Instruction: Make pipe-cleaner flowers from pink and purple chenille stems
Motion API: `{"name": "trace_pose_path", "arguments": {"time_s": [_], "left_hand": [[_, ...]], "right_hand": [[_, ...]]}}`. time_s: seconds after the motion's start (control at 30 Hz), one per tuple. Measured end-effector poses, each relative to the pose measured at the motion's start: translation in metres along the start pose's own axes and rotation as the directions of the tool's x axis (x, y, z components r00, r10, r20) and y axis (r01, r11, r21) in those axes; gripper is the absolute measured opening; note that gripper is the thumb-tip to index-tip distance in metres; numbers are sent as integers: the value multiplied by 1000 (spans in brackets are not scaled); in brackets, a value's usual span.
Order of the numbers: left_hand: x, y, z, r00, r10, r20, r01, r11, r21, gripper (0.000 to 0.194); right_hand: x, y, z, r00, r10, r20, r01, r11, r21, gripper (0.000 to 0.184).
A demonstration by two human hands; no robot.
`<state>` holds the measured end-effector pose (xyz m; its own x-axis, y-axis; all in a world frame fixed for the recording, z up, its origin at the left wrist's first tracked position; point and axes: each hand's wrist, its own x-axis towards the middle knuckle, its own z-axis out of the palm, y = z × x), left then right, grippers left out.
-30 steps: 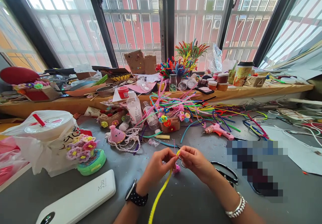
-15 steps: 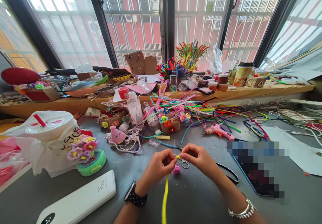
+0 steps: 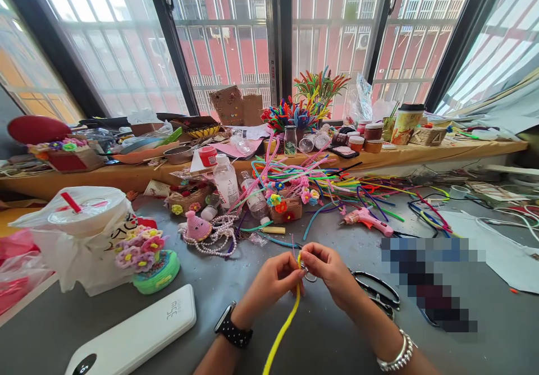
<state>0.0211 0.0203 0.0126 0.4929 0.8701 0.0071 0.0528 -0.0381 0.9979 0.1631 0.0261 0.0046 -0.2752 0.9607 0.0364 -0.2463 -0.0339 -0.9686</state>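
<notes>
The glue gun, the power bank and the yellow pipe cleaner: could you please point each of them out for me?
Glue gun (image 3: 365,219): head view, on its pink body.
Power bank (image 3: 138,330): head view, on its white top face.
Yellow pipe cleaner (image 3: 281,334): head view, on its hanging length.

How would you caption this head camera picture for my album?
Two hands, left and right, pinch a yellow pipe cleaner above a gray table.

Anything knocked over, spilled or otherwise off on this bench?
One bottle is tipped over, cap end toward the wearer, while the white-labelled bottle beside it stands. No spill visible around them. Also odd: a pixelated patch at right, likely image masking, hides what's beneath.
</notes>
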Motion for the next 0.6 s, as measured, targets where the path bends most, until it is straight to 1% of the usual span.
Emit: {"name": "trace_pose_path", "arguments": {"time_s": [0.07, 0.1, 0.17, 0.23, 0.33, 0.4, 0.5, 0.53, 0.6], "left_hand": [[1, -2, 0, 1000, 2, -4, -3, 999, -52, 21], [2, -2, 0, 1000, 1, -15, -2, 998, -63, 21], [3, -2, -1, 999, -4, -42, 1, 998, -70, 22], [4, 0, -3, 997, -10, -79, 6, 998, -61, 23], [4, 2, -6, 992, -24, -122, 20, 999, -32, 25], [3, 2, -6, 990, -38, -134, 39, 999, -2, 26], [2, 3, -6, 989, -45, -144, 56, 995, 78, 26], [2, 4, -6, 988, -43, -150, 60, 992, 112, 26], [0, 6, -5, 987, -37, -157, 65, 982, 179, 26]], "right_hand": [[0, 6, 6, 999, 23, -39, -17, 989, 148, 27], [0, 8, 8, 998, 35, -59, -23, 980, 196, 28], [2, 10, 8, 995, 61, -73, -44, 975, 216, 28], [4, 8, 3, 995, 61, -75, -50, 989, 142, 29], [6, -1, -7, 997, -23, -72, 19, 998, -63, 31], [5, -9, -13, 997, -71, 14, 72, 975, -212, 31], [3, -18, -18, 982, -69, 173, 130, 919, -372, 29], [2, -20, -19, 978, -71, 198, 148, 900, -409, 29], [0, -23, -19, 973, -87, 212, 182, 856, -484, 30]]}}
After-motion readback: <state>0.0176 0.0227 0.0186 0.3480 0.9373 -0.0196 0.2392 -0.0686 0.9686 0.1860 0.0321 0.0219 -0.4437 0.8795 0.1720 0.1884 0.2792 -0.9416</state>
